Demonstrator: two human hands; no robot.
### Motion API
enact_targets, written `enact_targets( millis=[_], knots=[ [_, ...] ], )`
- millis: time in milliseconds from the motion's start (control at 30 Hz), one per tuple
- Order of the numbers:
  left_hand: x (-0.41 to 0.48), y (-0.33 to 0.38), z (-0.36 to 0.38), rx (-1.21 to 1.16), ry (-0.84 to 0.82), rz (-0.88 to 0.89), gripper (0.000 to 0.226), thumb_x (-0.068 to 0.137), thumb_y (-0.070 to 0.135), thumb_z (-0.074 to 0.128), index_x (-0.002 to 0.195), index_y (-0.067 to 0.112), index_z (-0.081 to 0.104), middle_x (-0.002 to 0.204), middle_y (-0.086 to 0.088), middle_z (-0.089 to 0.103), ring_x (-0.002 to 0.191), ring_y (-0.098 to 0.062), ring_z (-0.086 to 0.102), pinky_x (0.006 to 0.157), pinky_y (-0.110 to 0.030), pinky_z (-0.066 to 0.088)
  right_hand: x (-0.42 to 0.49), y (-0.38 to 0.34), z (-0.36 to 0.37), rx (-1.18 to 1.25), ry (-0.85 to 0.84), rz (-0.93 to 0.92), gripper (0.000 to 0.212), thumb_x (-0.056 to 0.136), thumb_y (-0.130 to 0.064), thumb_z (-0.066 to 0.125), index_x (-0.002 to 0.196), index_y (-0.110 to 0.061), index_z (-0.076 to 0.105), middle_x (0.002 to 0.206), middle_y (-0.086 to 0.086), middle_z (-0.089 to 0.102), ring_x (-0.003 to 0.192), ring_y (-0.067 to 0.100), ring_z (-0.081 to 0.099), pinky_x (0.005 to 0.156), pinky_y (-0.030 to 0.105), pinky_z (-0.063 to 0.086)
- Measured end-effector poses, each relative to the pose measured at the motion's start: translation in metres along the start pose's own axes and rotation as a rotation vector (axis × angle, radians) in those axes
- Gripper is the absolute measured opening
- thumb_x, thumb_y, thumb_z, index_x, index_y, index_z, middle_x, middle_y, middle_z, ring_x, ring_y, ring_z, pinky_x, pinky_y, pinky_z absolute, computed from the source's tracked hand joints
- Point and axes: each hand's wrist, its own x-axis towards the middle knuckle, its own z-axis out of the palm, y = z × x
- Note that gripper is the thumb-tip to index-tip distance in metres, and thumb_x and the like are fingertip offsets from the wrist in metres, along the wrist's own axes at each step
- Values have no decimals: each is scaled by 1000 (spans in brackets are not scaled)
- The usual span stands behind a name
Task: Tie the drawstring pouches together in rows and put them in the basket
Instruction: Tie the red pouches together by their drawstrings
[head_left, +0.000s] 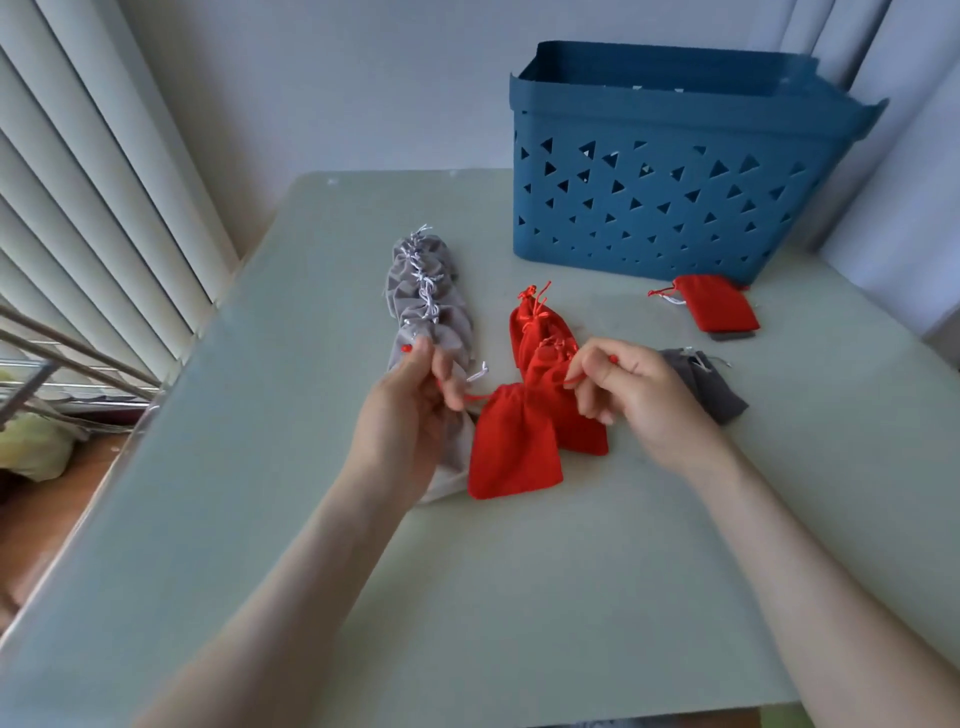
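A red pouch (511, 447) lies at the table's middle, its red drawstring running up to my left hand (415, 410), which pinches that cord. My right hand (631, 387) pinches the red cord of a row of red pouches (540, 338) tied together behind it. The two hands are apart, cords stretched between them. A row of tied light grey pouches (426, 296) stretches away on the left, partly under my left hand. The blue basket (670, 171) with triangular holes stands at the back right.
A loose red pouch (719, 309) lies in front of the basket on a dark grey one. Another dark grey pouch (709, 387) sits behind my right hand. The pale green table (467, 597) ends at vertical blinds (93, 197) on the left.
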Motion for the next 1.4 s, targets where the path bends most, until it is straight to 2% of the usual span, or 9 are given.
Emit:
enact_targets(
  millis=[100, 267, 467, 600, 700, 900, 1133, 1267, 1400],
  knots=[
    [1, 1, -6, 22, -63, -54, 34, 98, 21, 36, 65, 15, 44, 37, 6, 32, 52, -13, 20, 54, -18, 36, -3, -2, -5, -6, -36, 36, 30, 100, -10, 39, 73, -7, 52, 47, -5, 50, 48, 3, 44, 48, 11, 34],
    [0, -2, -10, 202, -263, -457, 21, 88, 25, 45, 72, 12, 48, 34, 8, 27, 41, -7, 30, 47, -16, 29, -6, -8, -3, 35, -256, 24, 27, 91, -21, 42, 72, -11, 57, 50, -3, 54, 50, 3, 47, 49, 13, 32],
    [-7, -10, -3, 536, -352, -390, 31, 94, 30, 45, 78, 10, 63, 46, 2, 33, 45, -9, 25, 52, -25, 14, -7, -10, 4, 107, -273, -16, 4, 84, -10, 53, 84, -10, 57, 64, -10, 58, 58, 3, 55, 56, 14, 38],
    [-9, -12, 2, 721, -363, -289, 55, 101, 33, 38, 54, 21, 65, 57, -4, 29, 43, -8, 18, 38, -17, 15, -8, -11, 15, 77, -325, -50, 7, 81, -5, 60, 78, -9, 56, 65, -4, 62, 65, 5, 59, 71, 20, 49],
    [-10, -14, 5, 801, -410, -250, 44, 102, 25, 37, 69, 18, 65, 47, 6, 30, 44, -8, 20, 38, -17, 17, -8, -13, 24, 68, -300, -65, 11, 78, -7, 66, 73, -15, 61, 65, 0, 60, 54, 12, 54, 61, 26, 46],
    [-13, -10, 8, 790, -666, -333, 24, 81, 16, 41, 79, 6, 63, 46, 6, 31, 47, -9, 28, 49, -19, 25, -10, -19, 27, 163, -274, -84, 11, 79, -2, 65, 76, -9, 57, 58, 10, 55, 34, 22, 54, 40, 21, 42],
    [-11, -7, 2, 691, -753, -427, 33, 84, 25, 40, 77, 3, 64, 53, 0, 46, 53, -10, 39, 55, -17, 34, -9, -13, 33, 9, -265, -63, 16, 80, -15, 65, 71, -28, 62, 66, 24, 56, 55, 20, 57, 55, 18, 43],
    [-9, -10, 2, 698, -667, -355, 47, 96, 38, 39, 72, 5, 62, 48, 1, 44, 48, -9, 37, 51, -17, 32, -7, -10, 29, -32, -180, -53, 6, 89, -18, 55, 94, -19, 58, 67, -10, 57, 66, 3, 53, 69, 16, 42],
    [-5, -8, 0, 528, -594, -381, 45, 93, 38, 38, 75, 6, 65, 49, -3, 45, 49, -13, 40, 56, -23, 34, -11, -12, 24, 22, -205, -62, 19, 90, -21, 52, 105, -9, 53, 62, -6, 55, 63, 7, 53, 69, 20, 42]
  ],
)
